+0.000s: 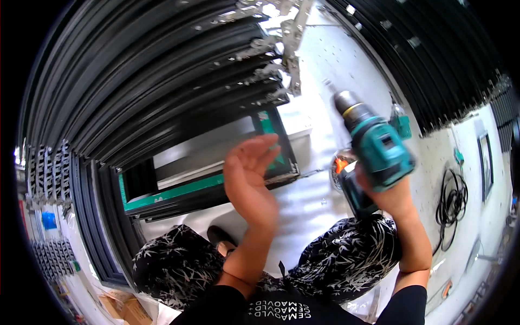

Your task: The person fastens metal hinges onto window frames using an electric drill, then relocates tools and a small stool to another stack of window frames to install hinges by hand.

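My right hand [394, 196] is wrapped round the grip of a teal and black cordless drill [380, 145]. The drill is raised over the floor, its chuck and bit angled up and to the left; the bit's tip is blurred. Above the near edge of a black rectangular frame with green strips [189, 194] hovers my left hand [248, 172]. Its fingers are loosely extended and slightly curled, with nothing visible in them. Whether this hand touches the frame, I cannot tell.
Long black profiles [162, 70] are stacked at the far left, more black profiles [433, 49] at the far right. A round container with something orange [340, 164] stands beside the drill. To the right lie a teal tool [401, 123] and a coiled black cable [452, 197]; cardboard [132, 311] is at lower left.
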`<action>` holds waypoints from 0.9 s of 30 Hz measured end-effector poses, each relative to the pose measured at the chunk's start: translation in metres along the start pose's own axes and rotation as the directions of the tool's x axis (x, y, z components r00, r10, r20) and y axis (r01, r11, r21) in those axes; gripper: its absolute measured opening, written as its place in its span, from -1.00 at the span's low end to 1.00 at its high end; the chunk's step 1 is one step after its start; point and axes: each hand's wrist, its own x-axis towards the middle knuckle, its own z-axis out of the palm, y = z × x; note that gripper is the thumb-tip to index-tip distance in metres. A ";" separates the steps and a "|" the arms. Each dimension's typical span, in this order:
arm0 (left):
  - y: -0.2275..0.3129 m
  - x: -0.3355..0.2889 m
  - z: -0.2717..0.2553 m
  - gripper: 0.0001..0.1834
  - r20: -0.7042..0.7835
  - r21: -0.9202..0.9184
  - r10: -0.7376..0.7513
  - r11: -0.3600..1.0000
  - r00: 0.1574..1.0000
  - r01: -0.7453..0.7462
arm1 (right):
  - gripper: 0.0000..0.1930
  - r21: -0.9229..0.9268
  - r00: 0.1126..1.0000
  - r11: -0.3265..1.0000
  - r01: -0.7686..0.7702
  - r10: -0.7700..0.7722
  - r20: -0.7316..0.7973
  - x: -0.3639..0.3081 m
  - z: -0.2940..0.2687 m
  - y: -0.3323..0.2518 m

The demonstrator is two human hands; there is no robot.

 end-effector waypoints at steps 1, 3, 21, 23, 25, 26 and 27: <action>0.002 0.003 0.003 -0.56 0.031 0.070 -0.018 0.997 0.999 0.016 | -0.76 0.134 0.983 0.976 -0.171 0.177 -0.041 -0.013 -0.009 0.007; 0.003 0.002 0.011 -0.60 0.081 0.152 -0.068 0.987 0.994 0.055 | -0.72 0.386 0.888 0.836 -0.389 0.452 -0.082 -0.036 -0.021 0.015; -0.275 -0.129 -0.102 -0.85 0.568 0.726 -0.662 0.123 0.489 -0.677 | -0.66 0.549 0.131 0.540 -0.638 0.778 -0.614 -0.324 0.065 0.143; -0.300 -0.136 -0.115 -0.81 0.662 0.641 -0.549 0.062 0.511 -0.765 | -0.67 0.576 0.052 0.514 -0.635 0.773 -0.632 -0.333 0.062 0.151; -0.312 -0.137 -0.119 -0.83 0.705 0.600 -0.531 0.094 0.470 -0.794 | -0.70 0.647 -0.083 0.465 -0.605 0.771 -0.631 -0.343 0.058 0.160; -0.314 -0.137 -0.118 -0.84 0.744 0.563 -0.504 0.118 0.439 -0.818 | -0.70 0.648 -0.096 0.456 -0.610 0.769 -0.632 -0.350 0.058 0.162; -0.316 -0.138 -0.117 -0.84 0.745 0.557 -0.511 0.123 0.428 -0.821 | -0.70 0.657 -0.156 0.438 -0.614 0.748 -0.645 -0.359 0.060 0.165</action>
